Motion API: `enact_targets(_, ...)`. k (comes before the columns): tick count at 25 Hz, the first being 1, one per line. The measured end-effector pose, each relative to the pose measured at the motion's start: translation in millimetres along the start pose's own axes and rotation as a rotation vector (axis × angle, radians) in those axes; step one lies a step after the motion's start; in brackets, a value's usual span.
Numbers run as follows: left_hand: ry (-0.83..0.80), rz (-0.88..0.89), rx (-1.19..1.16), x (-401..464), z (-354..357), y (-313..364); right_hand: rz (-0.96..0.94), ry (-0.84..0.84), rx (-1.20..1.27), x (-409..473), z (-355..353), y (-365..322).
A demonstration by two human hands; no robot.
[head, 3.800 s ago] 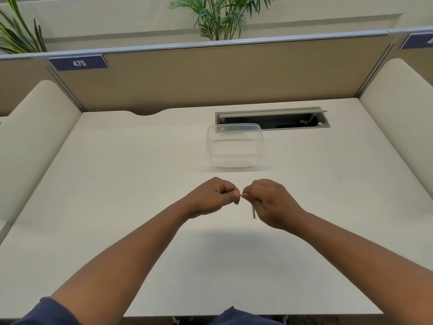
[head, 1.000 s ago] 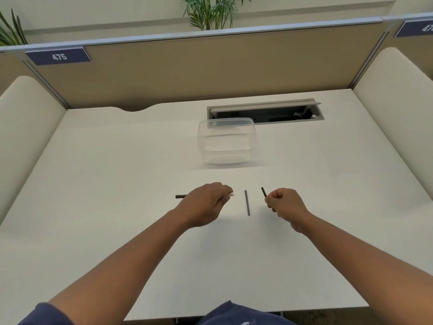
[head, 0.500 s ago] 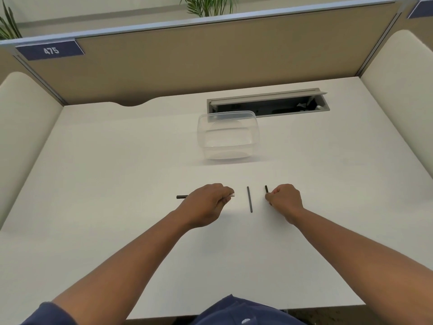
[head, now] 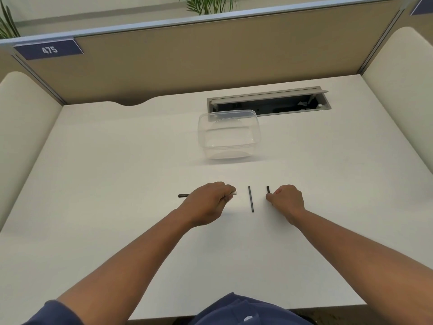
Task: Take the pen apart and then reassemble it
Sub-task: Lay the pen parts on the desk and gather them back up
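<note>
Three slim dark pen parts (head: 251, 199), matte white desk (head: 117, 160)

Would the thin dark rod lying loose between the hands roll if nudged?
Probably. The thin rod looks round, straight and slender, lying free on the smooth desk, so a sideways nudge would likely roll it. It looks light and stiff, hard to pinch off the surface.

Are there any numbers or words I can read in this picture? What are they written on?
"475": white digits on the dark blue rectangular sign on the tan desk divider's top rail.
A second dark blue sign at the top right corner is cut off; nothing is readable there.
</note>
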State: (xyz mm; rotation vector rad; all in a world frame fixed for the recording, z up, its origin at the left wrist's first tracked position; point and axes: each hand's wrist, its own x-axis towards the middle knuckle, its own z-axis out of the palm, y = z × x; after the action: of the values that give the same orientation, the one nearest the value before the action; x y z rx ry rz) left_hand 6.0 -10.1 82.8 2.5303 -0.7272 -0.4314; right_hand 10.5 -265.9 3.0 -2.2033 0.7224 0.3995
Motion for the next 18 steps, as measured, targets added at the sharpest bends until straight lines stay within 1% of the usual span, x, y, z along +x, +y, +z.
enact_targets(6, 0.009, 0.011, 0.0, 0.5, 0.7, 1.9, 0.002, -0.016, 0.038, -1.8, -1.1, 2.0)
enact_targets(9, 0.012, 0.025, 0.006, 0.5, 1.5, 2.1, -0.006, 0.019, 0.079, -4.5, -4.0, 3.2)
enact_targets(11, 0.012, 0.038, 0.007, -0.4, 2.4, 1.9, -0.036, 0.063, 0.167, -11.5, -5.6, 0.1)
enact_targets(12, 0.014, 0.042, 0.003, -0.4, 2.8, 1.8, -0.061, 0.056, 0.238, -16.4, -6.3, -3.9)
enact_targets(14, 0.026, 0.044, -0.02, 0.3, 3.5, 1.8, -0.141, -0.035, 0.38, -29.2, -8.3, -17.2)
enact_targets(18, 0.077, 0.0, -0.137, -0.6, 6.6, 4.8, -0.265, -0.305, 0.559, -60.3, -12.0, -45.1)
